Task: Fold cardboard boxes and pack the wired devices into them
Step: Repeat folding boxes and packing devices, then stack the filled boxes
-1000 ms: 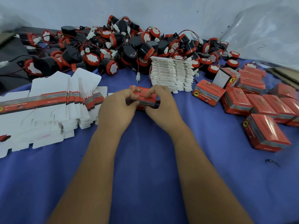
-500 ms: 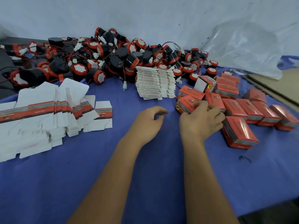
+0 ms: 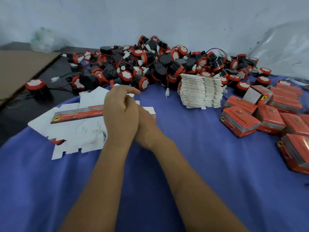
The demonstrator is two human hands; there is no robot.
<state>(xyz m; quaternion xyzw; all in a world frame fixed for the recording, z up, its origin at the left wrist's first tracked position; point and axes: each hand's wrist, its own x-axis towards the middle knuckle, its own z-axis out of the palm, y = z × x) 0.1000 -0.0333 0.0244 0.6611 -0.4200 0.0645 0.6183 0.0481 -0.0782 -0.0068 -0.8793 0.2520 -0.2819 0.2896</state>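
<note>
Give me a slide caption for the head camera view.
Both hands, left hand and right hand, reach over flat box blanks between piled wired devices and packed red boxes.

Blue cloth [image 3: 209, 164] over table: matt, soft weave. Flat box blanks [image 3: 75, 129]: white matt cardboard, red printed band. Folded boxes [image 3: 240, 122]: red cardboard, slight sheen. Wired devices [image 3: 175, 67]: black and red plastic, smooth; thin insulated wires. Brown sheet [image 3: 21, 69]: plain matt cardboard. Plastic film [image 3: 284, 47]: translucent, glossy.

Blue cloth [image 3: 200, 173] covers the table, pale wall [image 3: 150, 17] behind it. Brown cardboard sheet [image 3: 21, 71] lies far left, crinkly clear plastic sheet [image 3: 284, 47] bunched up far right.
</note>
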